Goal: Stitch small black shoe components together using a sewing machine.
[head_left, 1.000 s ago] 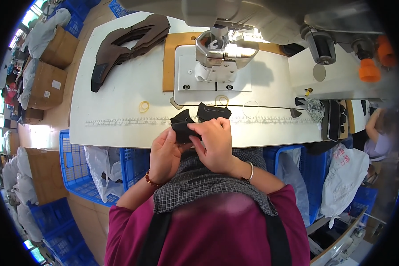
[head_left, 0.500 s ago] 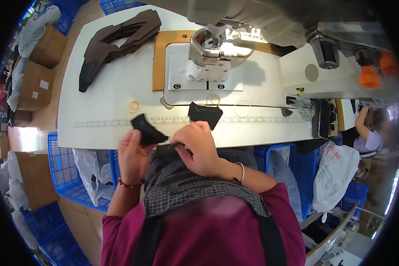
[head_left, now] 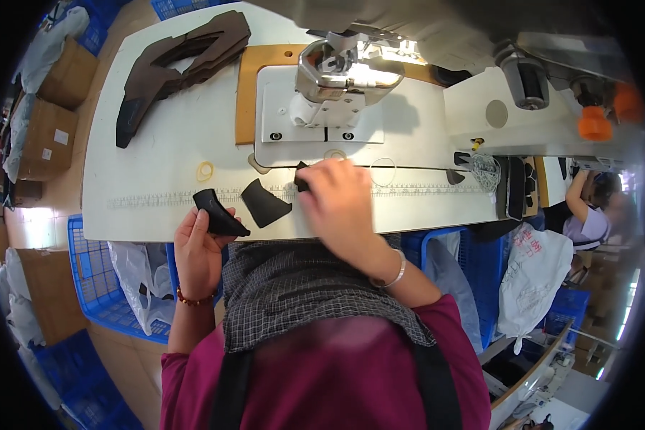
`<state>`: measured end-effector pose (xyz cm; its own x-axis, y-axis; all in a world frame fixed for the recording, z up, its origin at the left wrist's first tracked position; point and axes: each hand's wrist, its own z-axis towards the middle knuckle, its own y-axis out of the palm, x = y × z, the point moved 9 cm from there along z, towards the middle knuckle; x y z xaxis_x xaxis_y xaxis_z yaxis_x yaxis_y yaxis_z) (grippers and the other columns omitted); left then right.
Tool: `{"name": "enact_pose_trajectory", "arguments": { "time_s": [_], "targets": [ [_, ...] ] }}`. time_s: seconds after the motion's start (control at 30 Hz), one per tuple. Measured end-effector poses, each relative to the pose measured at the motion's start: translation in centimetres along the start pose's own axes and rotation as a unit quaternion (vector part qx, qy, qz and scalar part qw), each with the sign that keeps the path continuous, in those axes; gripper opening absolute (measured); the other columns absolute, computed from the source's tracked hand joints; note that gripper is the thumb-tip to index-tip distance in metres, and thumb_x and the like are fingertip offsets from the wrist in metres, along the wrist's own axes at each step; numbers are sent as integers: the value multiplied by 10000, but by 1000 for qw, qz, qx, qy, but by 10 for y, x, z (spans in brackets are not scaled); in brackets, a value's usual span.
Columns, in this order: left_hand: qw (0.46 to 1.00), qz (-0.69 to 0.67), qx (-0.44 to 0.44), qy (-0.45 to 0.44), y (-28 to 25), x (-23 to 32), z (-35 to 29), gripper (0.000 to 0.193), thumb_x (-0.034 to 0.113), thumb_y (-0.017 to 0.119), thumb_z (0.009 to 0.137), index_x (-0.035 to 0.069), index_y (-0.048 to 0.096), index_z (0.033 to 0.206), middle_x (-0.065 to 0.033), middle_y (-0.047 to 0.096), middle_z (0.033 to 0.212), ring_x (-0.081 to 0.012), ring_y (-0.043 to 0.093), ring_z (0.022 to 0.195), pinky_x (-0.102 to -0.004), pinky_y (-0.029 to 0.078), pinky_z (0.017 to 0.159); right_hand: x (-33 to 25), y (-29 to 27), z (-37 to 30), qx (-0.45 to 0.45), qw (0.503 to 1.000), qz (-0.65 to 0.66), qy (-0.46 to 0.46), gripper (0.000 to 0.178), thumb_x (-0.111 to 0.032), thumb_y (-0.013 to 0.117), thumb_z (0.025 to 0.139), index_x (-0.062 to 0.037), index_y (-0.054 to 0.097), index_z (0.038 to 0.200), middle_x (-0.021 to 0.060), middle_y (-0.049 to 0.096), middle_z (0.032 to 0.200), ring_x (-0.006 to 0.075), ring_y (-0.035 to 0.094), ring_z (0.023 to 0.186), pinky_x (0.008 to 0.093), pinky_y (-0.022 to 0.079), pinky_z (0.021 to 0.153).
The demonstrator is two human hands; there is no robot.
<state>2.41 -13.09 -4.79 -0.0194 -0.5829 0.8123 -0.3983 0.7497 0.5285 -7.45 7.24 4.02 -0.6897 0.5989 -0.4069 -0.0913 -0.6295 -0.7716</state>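
My left hand pinches a curved, black cut piece of material between thumb and fingers, just over the table's near edge. Flat on the table to its right lies a second black piece, apart from both hands. My right hand reaches over a third black piece and covers most of it. Its fingers are blurred, so whether they grip that piece is unclear. Behind the right hand stands the metal head of a sewing machine on a white plate.
A stack of dark brown cut panels lies at the far left of the white table. A printed ruler scale runs along its front. Yellow rings and a thread bundle lie there too. Blue crates stand below.
The black piece that was by my right hand at the table's edge now lies on the table. My right hand has moved forward over another piece. My left hand has shifted slightly left, still holding its piece.
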Motion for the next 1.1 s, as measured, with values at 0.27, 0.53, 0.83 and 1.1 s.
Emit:
{"name": "enact_pose_trajectory", "arguments": {
  "time_s": [0.27,0.53,0.83,1.1],
  "targets": [
    [951,289,39,104,0,16,6,158,50,572,980,-68,660,1036,-6,661,856,-38,564,777,-194,472,672,56,-16,-10,-50,997,0,58,377,-106,813,682,-78,670,1029,55,564,974,249,530,912,378,394,799],
    [921,360,18,148,25,30,13,130,50,600,964,-58,665,995,26,614,767,-22,543,702,-184,459,642,43,-8,-9,-45,997,-42,50,299,-110,810,688,-111,651,942,38,554,972,233,527,900,376,373,783],
    [944,310,16,112,22,20,15,135,53,602,964,-60,664,1006,22,636,790,-23,558,709,-185,470,646,55,-10,-6,-37,997,40,60,166,-84,770,732,-80,642,836,40,566,974,246,520,913,378,368,788],
    [968,242,-7,63,23,10,11,134,48,580,975,-57,655,1012,10,655,838,-29,578,745,-186,482,683,58,-13,-7,-70,995,34,57,187,-81,783,718,-67,641,837,52,559,1011,263,505,967,396,369,825]
  ]
}}
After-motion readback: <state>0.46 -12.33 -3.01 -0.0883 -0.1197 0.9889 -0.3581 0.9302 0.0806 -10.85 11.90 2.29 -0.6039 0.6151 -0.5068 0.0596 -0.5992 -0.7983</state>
